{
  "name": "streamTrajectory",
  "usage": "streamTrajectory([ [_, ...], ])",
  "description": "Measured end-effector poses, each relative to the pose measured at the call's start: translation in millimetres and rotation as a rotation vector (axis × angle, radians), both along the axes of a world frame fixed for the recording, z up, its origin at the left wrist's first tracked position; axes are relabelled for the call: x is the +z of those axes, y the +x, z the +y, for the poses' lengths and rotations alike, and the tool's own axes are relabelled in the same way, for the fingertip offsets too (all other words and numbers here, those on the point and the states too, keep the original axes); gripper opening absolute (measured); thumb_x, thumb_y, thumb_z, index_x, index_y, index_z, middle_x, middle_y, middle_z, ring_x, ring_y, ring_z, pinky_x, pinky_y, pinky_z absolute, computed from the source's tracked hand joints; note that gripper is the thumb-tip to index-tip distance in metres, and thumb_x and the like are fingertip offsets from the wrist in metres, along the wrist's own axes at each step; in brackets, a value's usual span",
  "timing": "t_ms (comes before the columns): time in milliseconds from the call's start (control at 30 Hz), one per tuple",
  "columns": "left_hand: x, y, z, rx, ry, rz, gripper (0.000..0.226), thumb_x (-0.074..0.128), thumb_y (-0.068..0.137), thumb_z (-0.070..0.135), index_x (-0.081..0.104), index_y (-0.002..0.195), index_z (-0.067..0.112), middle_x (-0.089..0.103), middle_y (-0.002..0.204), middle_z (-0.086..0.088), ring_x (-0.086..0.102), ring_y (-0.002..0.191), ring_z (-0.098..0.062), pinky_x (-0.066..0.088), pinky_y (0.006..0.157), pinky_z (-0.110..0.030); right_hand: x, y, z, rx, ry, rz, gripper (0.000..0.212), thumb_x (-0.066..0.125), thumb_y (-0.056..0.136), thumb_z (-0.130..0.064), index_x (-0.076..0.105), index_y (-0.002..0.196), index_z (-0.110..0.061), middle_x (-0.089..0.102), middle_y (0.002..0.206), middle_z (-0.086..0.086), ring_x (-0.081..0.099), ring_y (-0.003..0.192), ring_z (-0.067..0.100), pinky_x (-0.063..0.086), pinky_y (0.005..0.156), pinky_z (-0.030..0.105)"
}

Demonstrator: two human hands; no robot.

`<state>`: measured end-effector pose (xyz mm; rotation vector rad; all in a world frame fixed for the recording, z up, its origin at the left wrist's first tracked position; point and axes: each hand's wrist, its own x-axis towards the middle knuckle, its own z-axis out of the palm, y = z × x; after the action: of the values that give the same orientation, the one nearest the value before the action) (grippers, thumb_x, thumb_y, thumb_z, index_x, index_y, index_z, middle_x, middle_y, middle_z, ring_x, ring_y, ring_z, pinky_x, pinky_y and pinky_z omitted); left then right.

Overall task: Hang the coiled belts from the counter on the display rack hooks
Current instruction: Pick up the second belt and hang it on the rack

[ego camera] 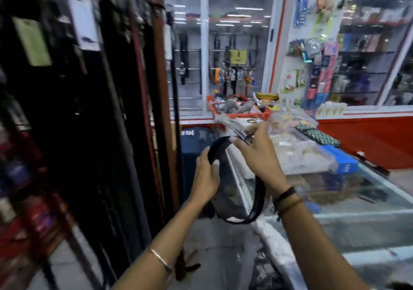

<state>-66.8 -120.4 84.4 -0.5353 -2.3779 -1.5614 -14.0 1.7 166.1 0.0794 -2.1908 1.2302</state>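
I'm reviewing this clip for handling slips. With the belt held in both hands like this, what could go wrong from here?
1. The black belt hangs in a loose loop below both hands; it may snag the glass counter edge beside it.
2. The right hand pinches only the buckle end, and the left hand grips lightly, so the belt could slip.
3. The rack of hanging belts looks crowded; finding a free hook may knock others.

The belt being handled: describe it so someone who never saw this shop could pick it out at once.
Start at the glass counter on the right, then look just off its left edge, in front of the rack of hanging belts. There a black belt sags in an open loop between the left hand and right hand. Unlike the rack's straight hanging belts, it is curved and held.
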Motion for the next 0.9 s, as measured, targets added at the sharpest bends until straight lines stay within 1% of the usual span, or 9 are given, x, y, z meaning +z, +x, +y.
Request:
streamTrajectory([
  [100, 57.7, 12.6, -42.7, 0.004, 0.302, 0.112, 0.036, 0.035, 0.101, 0.022, 0.043, 0.135, 0.015, 0.048, 0.140, -0.002, 0.042, 0.132, -0.007, 0.028, 0.111, -0.016, 13.6, 1.3, -54.2, 0.047, -0.078, 0.106, 0.032, 0.065, 0.086, -0.023, 0.035, 0.098, -0.020, 0.049, 0.100, 0.002, 0.051, 0.094, 0.023, 0.044, 0.081, 0.035],
  [200, 117.7, 33.4, -79.6, -0.108, 0.448, 0.211, 0.018, 0.041, 0.099, 0.020, 0.059, 0.100, 0.023, 0.061, 0.097, 0.009, 0.056, 0.086, 0.013, 0.041, 0.083, -0.003, 27.2, 2.8, -97.8, 0.116, -0.127, 0.140, 0.030, 0.061, 0.083, -0.015, 0.038, 0.102, -0.021, 0.049, 0.105, 0.001, 0.050, 0.099, 0.020, 0.042, 0.086, 0.033],
  [267, 145.1, 39.4, -103.5, -0.087, 0.427, 0.280, 0.009, 0.055, 0.093, 0.017, 0.058, 0.087, 0.023, 0.059, 0.084, 0.006, 0.056, 0.076, 0.004, 0.045, 0.074, -0.010, 35.7, 3.1, -121.1, 0.180, -0.107, 0.201, 0.031, 0.061, 0.084, -0.012, 0.040, 0.103, -0.023, 0.048, 0.103, -0.003, 0.049, 0.096, 0.013, 0.038, 0.082, 0.021],
  [367, 173.8, 46.2, -131.5, -0.056, 0.443, 0.319, 0.009, 0.063, 0.087, 0.008, 0.061, 0.091, 0.016, 0.066, 0.085, 0.002, 0.062, 0.080, -0.007, 0.051, 0.071, -0.018, 52.5, 6.1, -145.7, 0.194, -0.061, 0.311, 0.036, 0.070, 0.081, -0.022, 0.043, 0.104, -0.028, 0.049, 0.101, -0.015, 0.052, 0.089, 0.001, 0.038, 0.073, 0.004],
  [467, 195.2, 54.3, -153.6, -0.036, 0.452, 0.372, 0.014, 0.063, 0.086, 0.005, 0.064, 0.099, 0.010, 0.069, 0.089, 0.001, 0.065, 0.081, -0.008, 0.054, 0.065, -0.018, 71.9, 5.0, -165.5, 0.146, 0.016, 0.432, 0.046, 0.073, 0.077, -0.036, 0.047, 0.113, -0.025, 0.047, 0.102, -0.026, 0.054, 0.090, 0.001, 0.039, 0.070, 0.004],
  [633, 235.5, 55.0, -180.6, 0.053, 0.553, 0.479, 0.019, 0.068, 0.083, 0.007, 0.066, 0.092, 0.024, 0.069, 0.078, 0.010, 0.066, 0.073, 0.001, 0.054, 0.071, -0.016, 115.6, -3.0, -196.1, 0.124, 0.064, 0.660, 0.056, 0.073, 0.078, -0.039, 0.048, 0.124, -0.021, 0.054, 0.116, -0.008, 0.052, 0.098, -0.001, 0.043, 0.069, 0.009],
  [733, 267.2, 50.5, -191.4, 0.076, 0.593, 0.532, 0.019, 0.070, 0.080, 0.006, 0.066, 0.095, 0.018, 0.065, 0.078, 0.004, 0.065, 0.072, -0.004, 0.057, 0.072, -0.022, 145.8, -12.8, -210.7, 0.185, -0.012, 0.752, 0.055, 0.074, 0.079, -0.030, 0.051, 0.127, -0.016, 0.054, 0.117, -0.001, 0.051, 0.103, 0.003, 0.045, 0.082, 0.012],
  [800, 287.7, 47.6, -193.7, 0.069, 0.619, 0.558, 0.021, 0.070, 0.081, 0.005, 0.066, 0.100, 0.012, 0.064, 0.080, 0.002, 0.063, 0.075, -0.008, 0.056, 0.071, -0.023, 164.8, -20.6, -217.3, 0.178, -0.033, 0.811, 0.054, 0.074, 0.079, -0.027, 0.053, 0.126, -0.014, 0.054, 0.116, 0.004, 0.048, 0.103, 0.002, 0.040, 0.089, 0.005],
  [900, 315.9, 45.3, -193.1, 0.060, 0.586, 0.614, 0.029, 0.068, 0.082, 0.003, 0.065, 0.111, 0.005, 0.063, 0.083, 0.001, 0.061, 0.077, -0.011, 0.055, 0.064, -0.019, 192.0, -29.1, -221.4, 0.114, -0.044, 0.893, 0.054, 0.074, 0.079, -0.027, 0.055, 0.126, -0.011, 0.055, 0.113, 0.011, 0.045, 0.098, 0.001, 0.034, 0.088, -0.002],
])
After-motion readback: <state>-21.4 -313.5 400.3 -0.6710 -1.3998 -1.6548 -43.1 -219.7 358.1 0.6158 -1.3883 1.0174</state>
